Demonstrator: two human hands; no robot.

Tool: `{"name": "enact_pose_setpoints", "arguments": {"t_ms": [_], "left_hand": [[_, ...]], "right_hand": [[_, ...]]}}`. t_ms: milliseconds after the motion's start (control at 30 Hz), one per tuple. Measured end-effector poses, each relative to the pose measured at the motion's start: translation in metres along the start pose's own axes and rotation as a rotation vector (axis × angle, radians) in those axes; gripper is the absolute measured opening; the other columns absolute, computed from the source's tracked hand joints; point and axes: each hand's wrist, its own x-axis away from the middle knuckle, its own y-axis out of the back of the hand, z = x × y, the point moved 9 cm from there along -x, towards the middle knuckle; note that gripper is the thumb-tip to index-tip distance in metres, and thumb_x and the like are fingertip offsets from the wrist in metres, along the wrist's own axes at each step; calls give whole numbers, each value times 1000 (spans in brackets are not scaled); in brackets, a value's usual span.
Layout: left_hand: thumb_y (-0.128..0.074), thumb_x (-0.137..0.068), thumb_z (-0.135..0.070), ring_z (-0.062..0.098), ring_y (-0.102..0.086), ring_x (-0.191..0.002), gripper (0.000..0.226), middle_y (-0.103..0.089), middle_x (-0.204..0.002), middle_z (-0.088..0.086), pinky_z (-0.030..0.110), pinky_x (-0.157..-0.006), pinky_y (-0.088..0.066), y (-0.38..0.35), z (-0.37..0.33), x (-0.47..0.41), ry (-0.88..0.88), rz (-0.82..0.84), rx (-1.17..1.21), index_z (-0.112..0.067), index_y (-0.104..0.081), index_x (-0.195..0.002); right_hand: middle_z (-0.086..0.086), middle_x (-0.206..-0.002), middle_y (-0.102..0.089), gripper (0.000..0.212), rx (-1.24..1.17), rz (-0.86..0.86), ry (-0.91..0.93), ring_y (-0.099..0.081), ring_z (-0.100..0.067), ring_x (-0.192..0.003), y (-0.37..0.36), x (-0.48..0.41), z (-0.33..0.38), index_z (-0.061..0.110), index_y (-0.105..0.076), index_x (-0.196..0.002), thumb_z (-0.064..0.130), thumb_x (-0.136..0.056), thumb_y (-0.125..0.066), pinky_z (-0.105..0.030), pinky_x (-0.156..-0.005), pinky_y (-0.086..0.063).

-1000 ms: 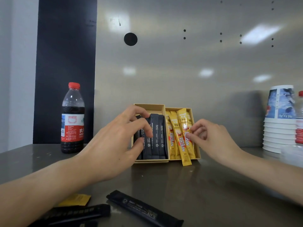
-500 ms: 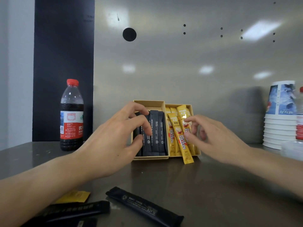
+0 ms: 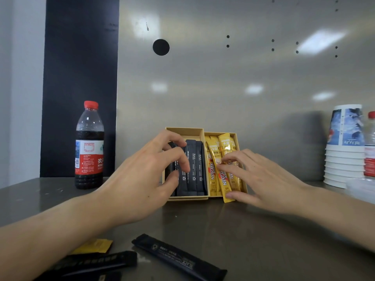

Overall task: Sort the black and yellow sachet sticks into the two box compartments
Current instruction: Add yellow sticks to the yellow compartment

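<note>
Support surface: a dull metal counter [image 3: 263, 230]. Far left stands a dark-drink bottle [image 3: 89, 151], upright, red cap. Far centre sits a two-compartment cardboard box [image 3: 187, 131]. Far right stands a stack of paper cups [image 3: 345, 159]. Near centre lies one black sachet stick [image 3: 178, 258], angled; near left lie another black stick [image 3: 97, 262] and a yellow sachet [image 3: 95, 245], partly hidden.

right hand [image 3: 263, 179] uncurled, fingers now spread over yellow sticks [image 3: 212, 173], thumb at protruding end

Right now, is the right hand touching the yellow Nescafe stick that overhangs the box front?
Touching. The head view shows the right hand with thumb on the overhanging end of the yellow Nescafe stick, fingertip on its middle.
</note>
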Motion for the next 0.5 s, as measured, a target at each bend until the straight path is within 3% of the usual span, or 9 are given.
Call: {"name": "enact_pose_setpoints", "arguments": {"t_ms": [300,500], "left_hand": [[-60,-92,-24,-5,-47,-118,16,-37,-130,-29,27,-92,-50,0,2,0,0,5,8,-41,-60,-92],[-60,-92,-26,-4,-49,-117,14,-37,-130,-30,29,-93,-51,-1,3,0,6,10,6,-40,-61,-92]], "right_hand": [[3,-139,-48,59,22,-18,-64,-48,-15,-124,-4,-7,5,28,-51,-140,64,-94,-44,-32,-92,-51],[2,-143,-47,63,11,-37,-98,-46,-16,-129,-6,-7,0,25,-48,-143,62,-94,-39,-35,-97,-51]]}}
